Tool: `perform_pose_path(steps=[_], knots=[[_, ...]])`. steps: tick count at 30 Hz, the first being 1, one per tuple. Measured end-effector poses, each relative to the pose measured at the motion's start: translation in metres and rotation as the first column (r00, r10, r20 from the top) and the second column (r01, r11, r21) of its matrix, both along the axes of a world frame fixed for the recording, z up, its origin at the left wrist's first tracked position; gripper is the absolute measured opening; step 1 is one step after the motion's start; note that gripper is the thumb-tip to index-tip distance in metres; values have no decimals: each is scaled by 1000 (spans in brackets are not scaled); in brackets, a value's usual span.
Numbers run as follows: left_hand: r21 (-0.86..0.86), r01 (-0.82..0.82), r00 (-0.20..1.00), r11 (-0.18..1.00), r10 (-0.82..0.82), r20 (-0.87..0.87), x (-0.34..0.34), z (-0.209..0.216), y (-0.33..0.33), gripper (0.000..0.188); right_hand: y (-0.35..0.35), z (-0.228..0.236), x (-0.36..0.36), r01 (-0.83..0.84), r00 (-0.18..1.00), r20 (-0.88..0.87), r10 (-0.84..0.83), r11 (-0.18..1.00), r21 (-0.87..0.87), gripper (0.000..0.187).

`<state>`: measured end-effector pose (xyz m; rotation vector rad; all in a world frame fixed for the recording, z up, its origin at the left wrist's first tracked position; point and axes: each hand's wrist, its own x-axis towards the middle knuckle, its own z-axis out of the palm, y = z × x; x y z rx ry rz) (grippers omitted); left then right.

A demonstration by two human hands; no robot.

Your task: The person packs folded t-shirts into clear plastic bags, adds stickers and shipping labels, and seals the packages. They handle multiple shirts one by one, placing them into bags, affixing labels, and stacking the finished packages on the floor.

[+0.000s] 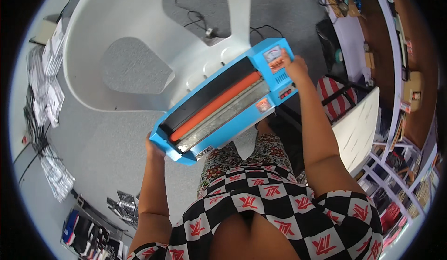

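Observation:
A long blue roller machine [222,128], much like a laminator, is held slanted in front of my body, its right end farther away than its left. An orange roller [215,105] runs along its open top beside a dark panel and a worn metal strip. A round-scaled gauge [273,53] and red switches [285,92] sit at its right end. My left hand [154,147] is closed round the left end, fingers mostly hidden beneath. My right hand [295,69] grips the right end, fingers reaching over the top beside the gauge.
Just beyond the machine stands a white moulded plastic chair [111,22] with large cut-outs. A black cable [195,18] lies on the grey floor. At right are a marble-patterned tabletop [361,127], a striped red-and-white item [336,97] and lilac shelving [389,31]. Plastic-wrapped garments [46,83] hang at left.

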<state>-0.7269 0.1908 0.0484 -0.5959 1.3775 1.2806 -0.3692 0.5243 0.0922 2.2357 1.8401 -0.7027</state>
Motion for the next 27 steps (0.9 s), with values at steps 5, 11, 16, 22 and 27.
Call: perform_pose_path(steps=[5,11,16,22,27], knots=[[219,114,987,969,-135,84,0,-3,-4,43,-16,10,5,47,926,-371,-62,998,-51,43],[265,410,907,872,-422,-16,8,17,-1,36,-58,9,6,108,953,-295,-68,987,120,59],[20,503,856,864,-495,-149,-13,0,-23,38,-181,44,65,57,924,-379,52,961,271,53],[-278,778,495,564,-822,-283,-1,-5,-71,38,-463,54,180,183,919,-360,-159,982,33,39],[-558,815,-324,-155,-920,-219,35,-4,-132,38,-703,57,235,280,873,-276,-401,877,-391,44]])
